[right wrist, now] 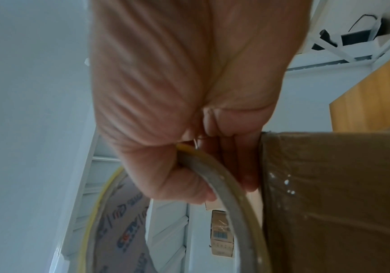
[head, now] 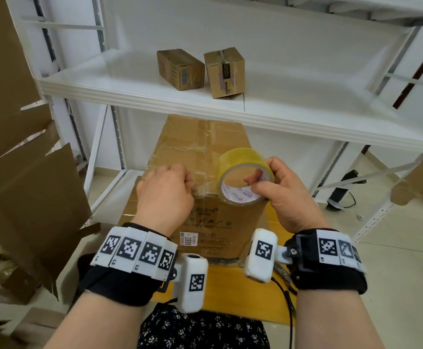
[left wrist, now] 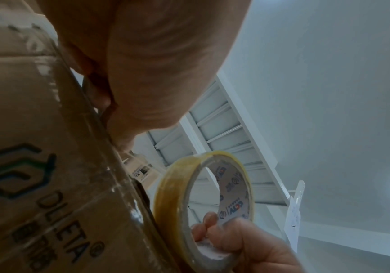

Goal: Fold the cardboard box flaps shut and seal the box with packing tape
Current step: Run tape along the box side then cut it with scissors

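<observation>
A large brown cardboard box (head: 180, 152) stands in front of me with its top flaps folded shut and old shiny tape along the seam. My left hand (head: 165, 195) sits at the box's top front edge, fingers curled down, holding the tape's free end against the cardboard; its thumb (left wrist: 121, 136) presses on that edge. My right hand (head: 286, 195) grips a yellowish roll of packing tape (head: 240, 159), with fingers through the core and thumb on the outside. The roll (left wrist: 165, 194) stands on edge at the box's front right corner, right of the left hand. A short shiny strip runs between hand and roll.
A white metal shelf (head: 155, 96) hangs over the box's far half and carries two small sealed cartons (head: 180, 69) (head: 224, 71). Flattened cardboard sheets (head: 29, 185) pile up at the left. The box rests on a wooden top (head: 230, 285). A black device (head: 343, 192) lies on the floor at the right.
</observation>
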Available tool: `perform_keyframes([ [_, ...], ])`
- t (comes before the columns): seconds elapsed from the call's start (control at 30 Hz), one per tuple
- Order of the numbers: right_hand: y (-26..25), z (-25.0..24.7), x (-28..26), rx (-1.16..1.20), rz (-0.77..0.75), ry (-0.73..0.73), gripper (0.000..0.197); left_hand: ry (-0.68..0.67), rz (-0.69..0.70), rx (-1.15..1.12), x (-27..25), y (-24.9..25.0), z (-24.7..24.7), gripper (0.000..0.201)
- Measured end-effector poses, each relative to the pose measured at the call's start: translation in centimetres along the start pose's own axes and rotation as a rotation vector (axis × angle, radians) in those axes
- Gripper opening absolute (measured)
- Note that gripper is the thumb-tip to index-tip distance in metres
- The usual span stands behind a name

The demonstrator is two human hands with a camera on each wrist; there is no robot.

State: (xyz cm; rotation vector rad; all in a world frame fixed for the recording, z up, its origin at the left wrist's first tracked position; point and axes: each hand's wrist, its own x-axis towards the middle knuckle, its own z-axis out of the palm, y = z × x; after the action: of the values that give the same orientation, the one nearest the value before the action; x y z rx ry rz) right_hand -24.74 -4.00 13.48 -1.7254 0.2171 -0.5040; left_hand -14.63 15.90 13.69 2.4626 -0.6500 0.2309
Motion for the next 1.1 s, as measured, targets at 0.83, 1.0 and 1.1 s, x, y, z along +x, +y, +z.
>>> perform_keyframes([
  [0.83, 1.2, 0.2, -0.2, -0.190, -0.015, -0.092, 0.063, -0.006, 0.035, -0.031, -1.2, 2.5, 0.9, 0.027],
  [1.0, 1.5, 0.1, -0.4, -0.117, -0.029, -0.024, 0.042, -0.013, 0.021, -0.027, -1.1, 2.7, 1.1, 0.029],
  [1.1, 1.3, 0.2, -0.4, -0.096, -0.051, 0.020, 0.026, 0.007, 0.027, -0.026, -1.0, 2.6, 1.3, 0.022],
])
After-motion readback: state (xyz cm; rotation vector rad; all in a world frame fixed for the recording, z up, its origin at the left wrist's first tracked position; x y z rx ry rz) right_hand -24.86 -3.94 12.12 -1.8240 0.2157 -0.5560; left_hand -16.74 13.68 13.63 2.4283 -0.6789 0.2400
